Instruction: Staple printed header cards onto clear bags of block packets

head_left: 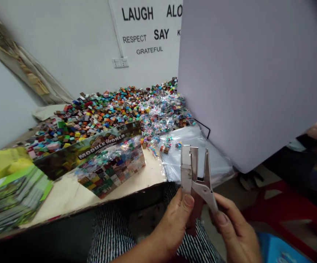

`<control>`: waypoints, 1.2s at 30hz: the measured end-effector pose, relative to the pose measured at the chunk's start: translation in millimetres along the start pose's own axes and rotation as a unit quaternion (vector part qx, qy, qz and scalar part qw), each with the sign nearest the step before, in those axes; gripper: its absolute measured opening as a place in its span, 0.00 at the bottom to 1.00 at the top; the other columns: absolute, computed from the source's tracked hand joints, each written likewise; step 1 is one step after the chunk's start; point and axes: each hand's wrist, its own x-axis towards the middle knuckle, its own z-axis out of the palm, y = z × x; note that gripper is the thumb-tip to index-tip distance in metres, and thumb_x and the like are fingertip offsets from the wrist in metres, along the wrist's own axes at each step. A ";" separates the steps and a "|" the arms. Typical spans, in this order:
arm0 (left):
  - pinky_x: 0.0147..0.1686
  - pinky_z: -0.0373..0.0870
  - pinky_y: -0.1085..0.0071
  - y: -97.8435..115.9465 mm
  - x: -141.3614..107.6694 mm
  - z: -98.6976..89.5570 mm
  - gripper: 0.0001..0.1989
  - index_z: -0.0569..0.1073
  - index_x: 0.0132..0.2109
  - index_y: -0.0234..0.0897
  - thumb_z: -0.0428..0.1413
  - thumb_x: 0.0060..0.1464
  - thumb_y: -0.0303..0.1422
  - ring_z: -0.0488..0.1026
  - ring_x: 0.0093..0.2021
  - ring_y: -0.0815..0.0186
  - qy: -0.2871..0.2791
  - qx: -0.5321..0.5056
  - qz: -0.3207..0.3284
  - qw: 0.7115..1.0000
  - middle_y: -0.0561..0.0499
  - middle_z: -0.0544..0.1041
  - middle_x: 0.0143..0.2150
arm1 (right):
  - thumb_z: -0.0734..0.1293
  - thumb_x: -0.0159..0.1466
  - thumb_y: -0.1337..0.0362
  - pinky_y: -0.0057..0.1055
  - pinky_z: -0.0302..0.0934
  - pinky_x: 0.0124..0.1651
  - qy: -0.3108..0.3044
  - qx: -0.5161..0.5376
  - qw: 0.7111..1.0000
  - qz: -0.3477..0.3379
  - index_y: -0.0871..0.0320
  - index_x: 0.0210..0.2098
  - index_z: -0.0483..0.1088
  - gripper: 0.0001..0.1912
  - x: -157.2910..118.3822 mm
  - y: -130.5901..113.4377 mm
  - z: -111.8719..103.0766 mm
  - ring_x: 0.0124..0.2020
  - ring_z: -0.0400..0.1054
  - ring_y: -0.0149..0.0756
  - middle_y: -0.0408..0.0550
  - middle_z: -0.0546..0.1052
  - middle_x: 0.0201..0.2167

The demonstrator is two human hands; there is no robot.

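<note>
A silver metal plier stapler stands upright between my hands, in front of the table edge and above my lap. My left hand is closed around its left side, with the thumb pressed on the metal. On the other side, my right hand grips the right handle between thumb and fingers. The stapler's upper arms point up and are spread apart. Behind it lies a stack of clear plastic bags. A clear bag packed with colourful blocks sits to the left, against a printed "Module World" box or card.
Loose coloured blocks are heaped along the wall, beside small clear packets. Green booklets and a yellow bag occupy the table's left end. A large pale panel blocks the right. A red stool stands below.
</note>
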 end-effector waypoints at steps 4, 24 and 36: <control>0.24 0.57 0.74 -11.0 -5.2 11.7 0.36 0.72 0.48 0.34 0.49 0.51 0.64 0.56 0.26 0.71 0.042 -0.053 -0.009 0.998 0.52 0.65 0.30 | 0.55 0.68 0.44 0.32 0.63 0.48 0.073 0.039 0.996 0.034 0.53 0.53 0.66 0.25 -14.7 -10.2 32.9 0.48 0.70 0.42 0.50 0.75 0.50; 0.41 0.62 0.69 -13.2 -2.1 -19.0 0.28 0.71 0.54 0.35 0.56 0.56 0.52 0.67 0.39 0.64 0.049 -0.085 -0.038 0.994 0.47 0.74 0.40 | 0.63 0.64 0.48 0.29 0.66 0.35 -0.051 0.038 0.996 0.057 0.54 0.52 0.67 0.23 8.9 17.6 17.5 0.33 0.71 0.36 0.45 0.76 0.32; 0.45 0.64 0.67 -12.0 -8.8 -29.2 0.27 0.70 0.57 0.36 0.50 0.61 0.52 0.69 0.41 0.64 -0.011 -0.057 -0.027 0.998 0.46 0.74 0.41 | 0.62 0.65 0.46 0.30 0.66 0.38 -0.023 0.108 0.985 0.135 0.54 0.54 0.66 0.24 -4.8 3.0 27.4 0.35 0.69 0.35 0.49 0.75 0.39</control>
